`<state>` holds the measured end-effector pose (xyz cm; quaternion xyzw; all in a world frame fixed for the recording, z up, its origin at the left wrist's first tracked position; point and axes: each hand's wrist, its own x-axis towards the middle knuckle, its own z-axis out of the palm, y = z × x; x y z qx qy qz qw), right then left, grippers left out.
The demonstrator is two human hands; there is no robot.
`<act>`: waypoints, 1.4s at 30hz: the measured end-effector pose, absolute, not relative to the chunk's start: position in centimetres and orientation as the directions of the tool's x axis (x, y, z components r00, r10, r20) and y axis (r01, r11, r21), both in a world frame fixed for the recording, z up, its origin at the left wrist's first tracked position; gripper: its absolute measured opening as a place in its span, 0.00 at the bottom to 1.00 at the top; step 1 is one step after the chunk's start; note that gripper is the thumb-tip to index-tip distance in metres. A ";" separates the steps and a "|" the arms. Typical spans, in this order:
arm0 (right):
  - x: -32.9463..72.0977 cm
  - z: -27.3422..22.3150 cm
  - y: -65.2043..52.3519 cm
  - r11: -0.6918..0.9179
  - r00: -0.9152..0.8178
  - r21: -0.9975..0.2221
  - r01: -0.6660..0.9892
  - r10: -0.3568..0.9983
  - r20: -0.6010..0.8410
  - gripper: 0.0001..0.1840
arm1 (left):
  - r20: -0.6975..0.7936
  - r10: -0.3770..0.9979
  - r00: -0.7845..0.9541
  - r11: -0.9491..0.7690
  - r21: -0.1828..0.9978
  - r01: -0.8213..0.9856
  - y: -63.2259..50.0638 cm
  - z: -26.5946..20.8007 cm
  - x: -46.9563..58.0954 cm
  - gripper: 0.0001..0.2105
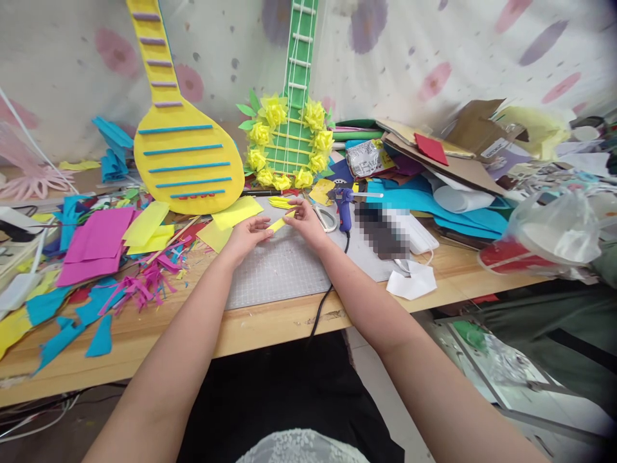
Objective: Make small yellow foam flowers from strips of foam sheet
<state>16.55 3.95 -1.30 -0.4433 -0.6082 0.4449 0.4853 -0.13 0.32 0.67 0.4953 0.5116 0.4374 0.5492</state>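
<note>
A narrow yellow paper strip (pixel 281 222) is stretched between my two hands, above the grey cutting mat (pixel 274 280). My left hand (pixel 248 238) pinches its left end, and the fingers of my right hand (pixel 308 225) close on the other end. Just behind them lies a small stack of yellow strips (pixel 279 202). White-handled scissors (pixel 328 220) rest to the right of my right hand, partly hidden by it. Beside those is a purple hot glue gun (pixel 344 209) with a glue stick in its back. Yellow sheets (pixel 236 212) lie behind my left hand.
A yellow paper lute-like instrument (pixel 190 151) and a green one (pixel 301 96) ringed with yellow flowers stand behind. Magenta sheets (pixel 99 244) and scraps cover the left. Blue sheets (pixel 414 199), cardboard (pixel 453 164) and a bagged red cup (pixel 515 254) crowd the right.
</note>
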 end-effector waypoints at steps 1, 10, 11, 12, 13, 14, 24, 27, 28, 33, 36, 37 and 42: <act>16.6 -1.2 4.0 0.208 -0.128 -0.974 0.085 0.972 0.196 0.21 | -0.171 0.978 0.119 0.173 0.985 -0.012 0.2 1.0 -0.1 0.19; 15.6 -0.8 3.5 0.140 -0.056 -0.989 -0.054 0.988 0.143 0.26 | -0.281 0.953 0.114 0.288 0.957 -0.044 -0.2 1.0 0.8 0.14; 15.5 -0.8 3.4 0.110 -0.065 -0.992 -0.064 0.991 0.114 0.28 | -0.277 0.956 0.098 0.283 0.958 -0.052 -0.1 1.0 0.8 0.14; 15.5 -0.9 3.4 0.078 -0.094 -0.994 -0.072 0.992 0.084 0.29 | -0.272 0.958 0.086 0.277 0.959 -0.060 -0.2 1.0 0.8 0.14; 15.4 -0.9 3.3 0.052 -0.127 -0.996 -0.078 0.990 0.061 0.29 | -0.269 0.960 0.078 0.274 0.959 -0.065 -0.2 1.0 0.8 0.15; 15.4 -0.9 3.3 0.034 -0.150 -0.996 -0.082 0.988 0.046 0.29 | -0.269 0.960 0.075 0.274 0.959 -0.066 -0.2 1.1 0.8 0.15; 15.3 -0.9 3.2 0.033 -0.111 -0.994 -0.103 0.993 0.044 0.26 | -0.294 0.950 0.107 0.299 0.954 -0.034 -0.1 0.9 0.6 0.18; 15.3 -1.0 3.2 0.064 -0.115 -0.992 -0.107 0.990 0.076 0.27 | -0.288 0.950 0.122 0.296 0.954 -0.050 -0.1 1.0 0.7 0.17; 15.3 -1.0 3.2 0.072 -0.119 -0.992 -0.107 0.989 0.085 0.27 | -0.283 0.953 0.109 0.291 0.955 -0.063 -0.1 1.0 0.8 0.16; 15.1 -1.0 3.1 0.058 -0.154 -0.991 -0.120 0.985 0.076 0.29 | -0.263 0.965 0.000 0.263 0.962 -0.076 -0.1 1.0 1.5 0.15; 15.0 -0.9 2.8 0.021 -0.157 -0.992 -0.122 0.987 0.040 0.29 | -0.266 0.964 -0.003 0.265 0.961 -0.080 -0.2 1.1 1.7 0.14; 15.0 -0.9 2.7 0.012 -0.149 -0.993 -0.121 0.988 0.030 0.30 | -0.271 0.962 0.002 0.271 0.959 -0.084 -0.3 1.2 1.7 0.14; 15.3 -0.7 2.9 -0.012 -0.073 -0.986 -0.168 0.997 0.000 0.27 | -0.315 0.949 0.029 0.316 0.947 -0.061 -0.3 1.3 1.4 0.15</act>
